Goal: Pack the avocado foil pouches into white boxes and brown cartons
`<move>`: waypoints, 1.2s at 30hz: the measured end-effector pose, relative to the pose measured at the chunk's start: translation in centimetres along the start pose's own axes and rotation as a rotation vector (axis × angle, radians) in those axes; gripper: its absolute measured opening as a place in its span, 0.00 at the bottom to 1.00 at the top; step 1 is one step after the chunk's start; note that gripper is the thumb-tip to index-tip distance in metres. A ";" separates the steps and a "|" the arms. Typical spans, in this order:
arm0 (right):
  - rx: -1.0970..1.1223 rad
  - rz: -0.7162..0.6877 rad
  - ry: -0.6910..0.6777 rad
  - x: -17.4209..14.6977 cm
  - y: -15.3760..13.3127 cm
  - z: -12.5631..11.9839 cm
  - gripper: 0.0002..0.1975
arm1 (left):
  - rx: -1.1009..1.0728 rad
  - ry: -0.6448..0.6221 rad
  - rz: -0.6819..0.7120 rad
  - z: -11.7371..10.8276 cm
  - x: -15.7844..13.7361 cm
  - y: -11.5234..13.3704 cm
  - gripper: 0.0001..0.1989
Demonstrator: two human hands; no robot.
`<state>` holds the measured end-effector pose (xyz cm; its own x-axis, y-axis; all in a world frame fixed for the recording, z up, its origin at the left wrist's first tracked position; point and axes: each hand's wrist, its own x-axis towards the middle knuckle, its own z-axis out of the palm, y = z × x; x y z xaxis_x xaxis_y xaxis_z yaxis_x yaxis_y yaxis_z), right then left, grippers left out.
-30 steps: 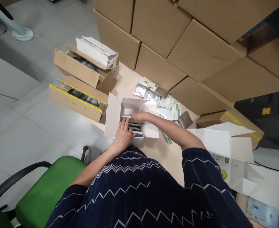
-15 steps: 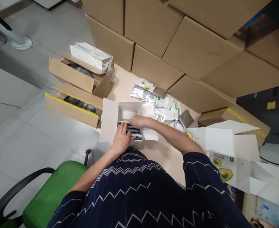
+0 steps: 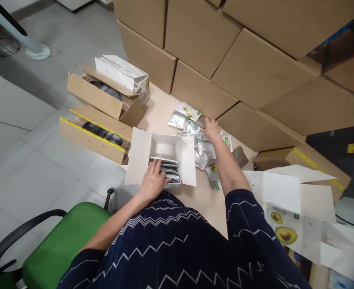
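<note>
An open white carton [image 3: 164, 145] stands on the table in front of me, its flaps spread to both sides. Several flat silver pouches [image 3: 170, 169] stand in a row in its near half. My left hand [image 3: 153, 181] lies over this row, fingers stretched out and thumb apart, touching the pouches' edges. Beyond the carton's right side, my right hand [image 3: 212, 129] reaches onto a pile of loose pouches [image 3: 203, 154], silver and white with avocado pictures. Its fingers look spread and partly cover the pouches beneath.
At the left stand two brown boxes [image 3: 95, 98] holding dark packs, and a white carton [image 3: 121, 74]. Stacked large brown boxes [image 3: 207, 86] wall off the back. Opened white avocado cartons [image 3: 288, 224] lie at the right. A green chair [image 3: 65, 241] is at the lower left.
My right hand has left the white carton and moved right and away to the loose pouches. My left hand stays on the pouches in the carton. The view has shifted slightly.
</note>
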<state>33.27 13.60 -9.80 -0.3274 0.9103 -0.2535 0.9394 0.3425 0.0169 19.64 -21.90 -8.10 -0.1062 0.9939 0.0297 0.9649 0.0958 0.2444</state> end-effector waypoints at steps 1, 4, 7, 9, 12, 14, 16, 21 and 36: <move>-0.046 0.006 -0.022 0.3 0.0 0.7 0.27 | 0.006 -0.003 0.003 0.0 0.0 0.0 0.18; -0.081 0.025 -0.046 0.6 0.2 1.4 0.22 | 0.017 -0.015 0.012 -0.1 0.0 0.0 0.19; -0.027 0.075 0.014 0.5 1.1 0.2 0.23 | 0.009 -0.020 0.015 -0.2 0.0 -0.1 0.19; 0.053 0.106 0.090 -0.3 2.3 -1.5 0.21 | -0.004 -0.022 0.012 -0.2 0.0 -0.1 0.18; 0.312 0.081 0.231 -3.6 4.1 -4.7 0.15 | -0.030 -0.028 0.003 -0.3 0.1 0.0 0.17; 0.628 0.022 0.300 -7.1 5.1 -6.9 0.11 | -0.042 -0.032 0.002 -0.3 0.1 0.0 0.17; 0.975 -0.058 0.316 -11.1 5.5 -9.0 0.10 | -0.045 -0.035 0.002 -0.2 0.2 0.0 0.18; 1.053 -0.439 0.110 -19.2 2.6 -12.8 0.14 | -0.038 -0.009 -0.004 -0.1 0.1 0.0 0.16; -0.083 -0.776 -0.520 -14.1 -13.7 -3.6 0.19 | -0.020 -0.003 0.012 -0.9 0.0 0.2 0.17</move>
<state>24.69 -3.11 -2.93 -0.7540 0.2091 -0.6227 0.4606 0.8442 -0.2742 19.64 -21.95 -7.22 -0.0939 0.9951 0.0299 0.9612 0.0828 0.2631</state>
